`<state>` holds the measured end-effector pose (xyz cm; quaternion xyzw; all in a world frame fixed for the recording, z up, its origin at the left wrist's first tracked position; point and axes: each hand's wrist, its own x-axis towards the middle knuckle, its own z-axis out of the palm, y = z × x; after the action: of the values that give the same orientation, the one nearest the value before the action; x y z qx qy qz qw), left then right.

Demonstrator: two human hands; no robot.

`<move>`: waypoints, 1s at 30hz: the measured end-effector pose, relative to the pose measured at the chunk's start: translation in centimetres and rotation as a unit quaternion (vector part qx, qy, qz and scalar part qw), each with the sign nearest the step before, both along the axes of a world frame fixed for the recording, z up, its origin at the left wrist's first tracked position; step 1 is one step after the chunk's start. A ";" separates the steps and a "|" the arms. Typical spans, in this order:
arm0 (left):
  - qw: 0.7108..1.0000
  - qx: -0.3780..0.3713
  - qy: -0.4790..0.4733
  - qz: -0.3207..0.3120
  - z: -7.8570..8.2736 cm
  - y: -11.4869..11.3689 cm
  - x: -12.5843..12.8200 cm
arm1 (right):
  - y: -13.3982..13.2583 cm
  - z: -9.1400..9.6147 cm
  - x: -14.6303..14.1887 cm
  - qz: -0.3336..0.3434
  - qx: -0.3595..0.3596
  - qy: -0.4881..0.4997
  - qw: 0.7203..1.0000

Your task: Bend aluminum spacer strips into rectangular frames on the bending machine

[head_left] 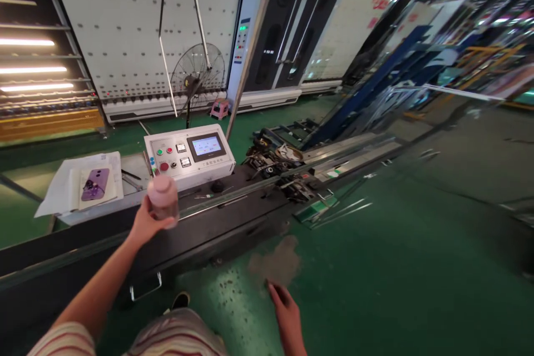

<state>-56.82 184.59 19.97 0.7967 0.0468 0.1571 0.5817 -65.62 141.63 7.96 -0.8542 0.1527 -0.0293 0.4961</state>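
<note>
My left hand (148,222) is wrapped round a pink bottle (163,194) with a rounded lid, upright in front of the control box (189,156). The bottle is over the long dark machine bed (196,233); I cannot tell whether its base touches. Low over the green floor hangs my right hand (286,308), loosely bent, with a gap between thumb and fingers and nothing visible in it.
Papers (62,183) and a purple phone (95,184) lie on a side shelf left of the control box. A machine head (287,164) sits farther along the bed. Behind stand a fan (196,80) and a pink stool (219,108). A metal handle (146,288) juts from the bed's near side.
</note>
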 end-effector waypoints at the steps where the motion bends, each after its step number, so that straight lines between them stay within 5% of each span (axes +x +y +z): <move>1: 1.000 -0.014 0.013 -0.025 -1.3 -2.3 -1.8 | 0.9 1.7 1.0 0.020 0.057 -0.049 0.997; 5: 0.993 -0.020 0.063 -0.102 -6.3 -9.3 -7.4 | 6.0 11.2 2.9 0.200 0.078 -0.243 0.946; 8: 0.985 0.020 0.089 -0.145 -8.0 -11.4 -10.2 | 8.4 16.3 1.6 0.316 0.032 -0.305 0.898; 13: 0.984 0.078 0.056 -0.152 -7.4 -11.3 -12.5 | 9.3 17.8 -0.8 0.394 0.021 -0.339 0.854; 18: 0.980 0.139 0.028 -0.136 -6.8 -11.1 -13.5 | 9.8 17.9 -0.2 0.345 0.101 -0.308 0.881; 21: 0.978 0.153 0.022 -0.137 -6.8 -11.5 -14.2 | 10.3 16.2 2.8 0.297 0.223 -0.187 0.910; 23: 0.981 0.143 0.025 -0.130 -6.4 -11.8 -14.5 | 10.3 13.3 5.6 0.212 0.293 -0.105 0.926; 26: 0.985 0.120 0.024 -0.123 -4.7 -11.8 -14.5 | 9.1 6.5 9.0 0.084 0.296 -0.020 0.951; 30: 0.982 0.113 -0.068 -0.135 -0.3 -11.6 -13.7 | 5.1 -3.6 7.3 0.094 0.184 0.081 0.975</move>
<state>-70.48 172.96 19.67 0.8438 -0.1190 0.1357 0.5053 -58.28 146.71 4.33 -0.7586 0.1140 0.1150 0.6311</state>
